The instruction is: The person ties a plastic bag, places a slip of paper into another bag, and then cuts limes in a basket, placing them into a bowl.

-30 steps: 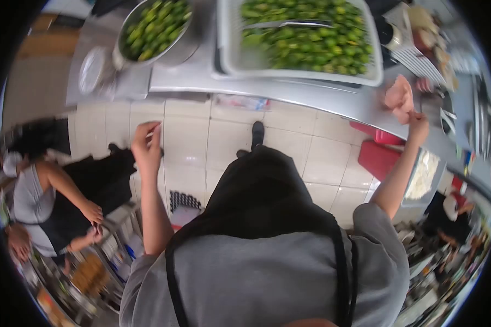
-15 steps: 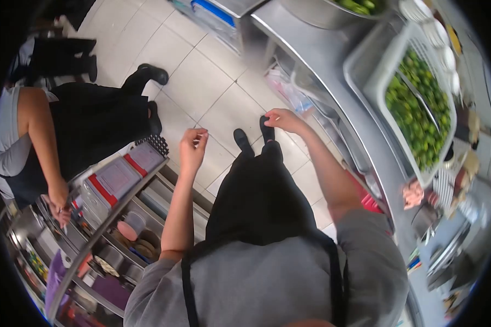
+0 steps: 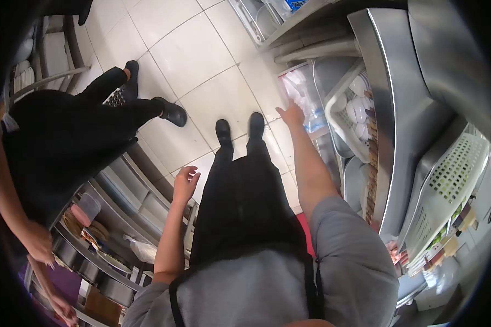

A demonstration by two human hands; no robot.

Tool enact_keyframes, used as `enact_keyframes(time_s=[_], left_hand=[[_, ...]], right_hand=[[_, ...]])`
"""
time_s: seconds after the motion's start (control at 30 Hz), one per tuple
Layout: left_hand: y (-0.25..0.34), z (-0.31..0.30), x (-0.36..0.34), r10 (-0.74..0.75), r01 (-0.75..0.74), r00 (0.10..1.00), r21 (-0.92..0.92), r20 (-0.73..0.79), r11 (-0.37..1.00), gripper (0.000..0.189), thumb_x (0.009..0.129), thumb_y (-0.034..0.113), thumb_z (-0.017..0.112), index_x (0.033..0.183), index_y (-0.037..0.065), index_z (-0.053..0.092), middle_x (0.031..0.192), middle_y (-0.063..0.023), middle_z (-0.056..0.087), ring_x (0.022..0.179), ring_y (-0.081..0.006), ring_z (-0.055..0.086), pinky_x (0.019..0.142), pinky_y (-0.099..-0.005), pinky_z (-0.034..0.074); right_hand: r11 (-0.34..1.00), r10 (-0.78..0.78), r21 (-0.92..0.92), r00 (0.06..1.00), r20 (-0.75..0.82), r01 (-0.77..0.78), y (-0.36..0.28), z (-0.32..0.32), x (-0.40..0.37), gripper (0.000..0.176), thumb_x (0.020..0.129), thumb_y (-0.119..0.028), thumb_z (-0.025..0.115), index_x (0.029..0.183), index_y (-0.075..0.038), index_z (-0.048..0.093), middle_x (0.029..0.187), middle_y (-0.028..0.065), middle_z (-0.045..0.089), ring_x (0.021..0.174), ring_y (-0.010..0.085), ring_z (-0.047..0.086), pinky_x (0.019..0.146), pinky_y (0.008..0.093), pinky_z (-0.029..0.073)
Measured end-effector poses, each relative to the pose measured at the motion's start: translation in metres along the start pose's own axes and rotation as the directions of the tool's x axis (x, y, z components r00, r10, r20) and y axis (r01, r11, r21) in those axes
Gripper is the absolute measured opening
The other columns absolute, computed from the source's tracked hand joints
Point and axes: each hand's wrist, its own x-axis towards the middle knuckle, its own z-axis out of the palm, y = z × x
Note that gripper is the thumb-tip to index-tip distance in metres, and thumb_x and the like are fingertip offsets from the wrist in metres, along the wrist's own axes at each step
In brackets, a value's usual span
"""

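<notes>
My left hand (image 3: 185, 184) hangs over the floor tiles, its fingers loosely curled and apart, with nothing in it. My right hand (image 3: 292, 115) is held out beside the lower shelf, thumb and fingers apart, and it appears to hold nothing. Nearest to it is a clear plastic bag with pink and blue print (image 3: 303, 92). A white basket of white bowls (image 3: 338, 117) sits on the shelf to the right of that hand.
A co-worker in a black apron (image 3: 65, 147) stands at the left beside a metal counter (image 3: 106, 272). On the right runs a steel worktop (image 3: 384, 71) with a pale green perforated basket (image 3: 458, 163). Light floor tiles (image 3: 191, 49) lie ahead.
The view has shifted and turned along the right counter. My right hand is now beside the plastic bag, and my left hand is lower in view. The co-worker appears nearer, with feet placed differently.
</notes>
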Motion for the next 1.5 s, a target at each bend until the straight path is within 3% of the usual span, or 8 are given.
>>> enact_keyframes(time_s=[0.27, 0.4, 0.6, 0.7, 0.8, 1.2, 1.43, 1.5], left_hand=[[0.030, 0.022, 0.025, -0.036, 0.036, 0.996, -0.002, 0.076, 0.999, 0.023, 0.078, 0.016, 0.065, 0.095, 0.002, 0.061, 0.090, -0.0130, 0.062, 0.074, -0.0225, 0.062, 0.068, -0.0324, 0.050], [0.046, 0.022, 0.038, -0.017, 0.022, 0.998, -0.071, 0.067, 0.997, 0.022, 0.078, 0.014, 0.064, 0.095, 0.001, 0.061, 0.088, -0.0126, 0.062, 0.073, -0.0218, 0.062, 0.066, -0.0315, 0.050], [0.033, 0.030, 0.043, -0.053, 0.059, 0.997, -0.097, 0.061, 0.993, 0.021, 0.079, 0.014, 0.064, 0.095, 0.000, 0.061, 0.088, -0.0125, 0.063, 0.072, -0.0209, 0.063, 0.065, -0.0308, 0.050], [0.032, 0.032, 0.038, -0.027, 0.034, 0.997, -0.085, 0.075, 0.996, 0.021, 0.079, 0.015, 0.064, 0.095, 0.000, 0.061, 0.087, -0.0126, 0.063, 0.071, -0.0212, 0.063, 0.065, -0.0309, 0.050], [0.032, 0.033, 0.037, -0.055, 0.063, 0.994, -0.085, 0.091, 0.994, 0.022, 0.079, 0.015, 0.064, 0.095, 0.001, 0.061, 0.087, -0.0126, 0.063, 0.071, -0.0215, 0.063, 0.065, -0.0314, 0.050], [0.021, 0.027, 0.034, -0.089, 0.095, 0.994, -0.109, 0.057, 0.990, 0.020, 0.079, 0.014, 0.063, 0.093, 0.001, 0.061, 0.085, -0.0118, 0.063, 0.071, -0.0203, 0.062, 0.065, -0.0307, 0.050], [0.039, 0.051, 0.039, -0.096, 0.108, 0.987, -0.091, 0.131, 0.990, 0.021, 0.078, 0.017, 0.065, 0.092, 0.002, 0.062, 0.088, -0.0114, 0.062, 0.075, -0.0201, 0.061, 0.069, -0.0304, 0.049], [0.056, 0.063, 0.043, 0.108, -0.088, 0.984, -0.138, 0.143, 0.987, 0.030, 0.080, 0.025, 0.064, 0.097, 0.000, 0.063, 0.100, -0.0114, 0.063, 0.091, -0.0175, 0.059, 0.077, -0.0311, 0.046]], right_hand=[[0.909, -0.395, 0.152, 0.918, 0.023, 0.387, -0.023, 0.035, -0.046, 0.050, 0.076, -0.038, 0.064, 0.114, -0.006, 0.056, 0.097, 0.0182, 0.063, 0.089, 0.0318, 0.061, 0.078, 0.0403, 0.047], [0.794, -0.018, 0.531, 0.886, -0.464, 0.295, -0.001, 0.029, -0.026, 0.011, 0.082, -0.016, 0.060, 0.082, -0.005, 0.063, 0.071, 0.0112, 0.064, 0.066, 0.0205, 0.063, 0.060, 0.0304, 0.048], [0.907, -0.408, -0.063, 0.835, -0.368, 0.416, 0.012, 0.036, -0.002, 0.018, 0.079, -0.018, 0.060, 0.094, -0.009, 0.057, 0.092, 0.0099, 0.061, 0.077, 0.0284, 0.060, 0.065, 0.0403, 0.047], [0.914, -0.399, -0.100, 0.830, -0.390, 0.393, 0.007, 0.054, -0.003, 0.031, 0.074, -0.019, 0.067, 0.099, -0.006, 0.055, 0.090, 0.0111, 0.060, 0.087, 0.0299, 0.058, 0.072, 0.0377, 0.046], [0.980, -0.125, 0.105, 0.930, -0.347, 0.171, -0.002, 0.060, -0.003, 0.029, 0.074, -0.019, 0.067, 0.096, -0.005, 0.053, 0.084, 0.0112, 0.059, 0.086, 0.0306, 0.058, 0.072, 0.0385, 0.045], [0.989, 0.121, 0.123, 0.912, -0.392, -0.078, -0.004, 0.080, 0.007, 0.009, 0.085, -0.018, 0.054, 0.087, -0.009, 0.053, 0.088, 0.0095, 0.061, 0.080, 0.0286, 0.059, 0.069, 0.0401, 0.046], [0.970, -0.090, 0.179, 0.927, -0.363, 0.165, -0.018, 0.037, -0.055, 0.012, 0.085, -0.017, 0.052, 0.080, -0.007, 0.055, 0.079, 0.0116, 0.059, 0.077, 0.0323, 0.057, 0.067, 0.0409, 0.044], [0.865, -0.181, 0.386, 0.918, -0.353, 0.319, -0.034, 0.033, -0.080, 0.010, 0.085, -0.014, 0.052, 0.082, -0.005, 0.056, 0.080, 0.0128, 0.059, 0.076, 0.0326, 0.057, 0.066, 0.0391, 0.044]])
